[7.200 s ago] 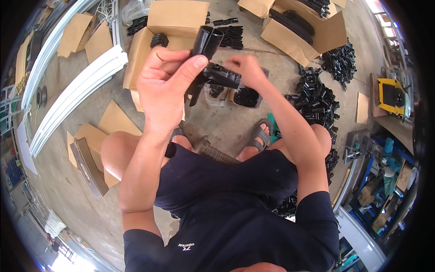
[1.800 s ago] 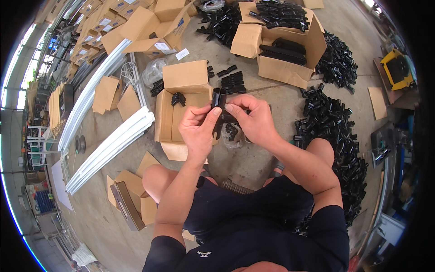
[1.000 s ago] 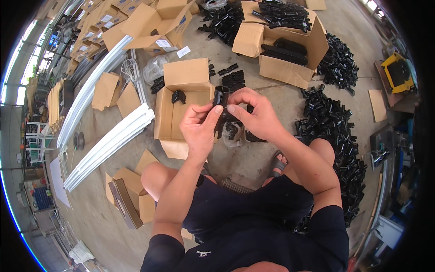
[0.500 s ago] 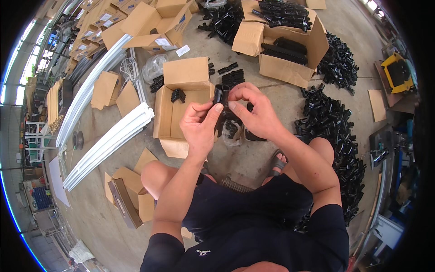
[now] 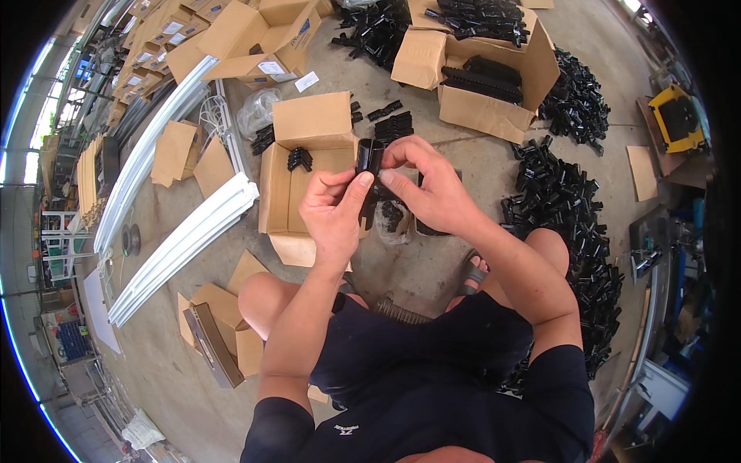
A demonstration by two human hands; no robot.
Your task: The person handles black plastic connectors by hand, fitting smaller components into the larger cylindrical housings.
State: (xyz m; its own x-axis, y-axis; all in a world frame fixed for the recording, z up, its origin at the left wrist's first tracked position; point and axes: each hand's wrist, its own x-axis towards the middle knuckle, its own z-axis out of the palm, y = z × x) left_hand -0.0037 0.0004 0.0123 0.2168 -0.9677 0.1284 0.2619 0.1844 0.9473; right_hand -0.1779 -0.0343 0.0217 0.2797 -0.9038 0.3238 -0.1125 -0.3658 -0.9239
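Observation:
A glossy black tubular fitting (image 5: 369, 157) stands roughly upright between my hands. My left hand (image 5: 333, 216) is closed on its left side, the thumb pressed against its front. At its right side, the thumb and bent fingers of my right hand (image 5: 429, 185) pinch the fitting; whether they hold a smaller piece too is hidden. Just left of the hands an open cardboard box (image 5: 275, 185) holds a small cluster of black fittings (image 5: 299, 159). Below the fitting sits a clear plastic bag (image 5: 394, 222) with small dark pieces, beside a dark open container (image 5: 432, 228) partly covered by my right hand.
Loose black fittings (image 5: 559, 201) heap along my right. A larger carton (image 5: 486, 116) with black parts stands ahead. More fittings (image 5: 394, 125) lie in a row beyond my hands. Long white profiles (image 5: 185, 247) and folded cardboard (image 5: 224, 324) lie at left.
Both hands and the fitting have shifted slightly left in the picture, along with a small shift of the whole view. The grip looks the same.

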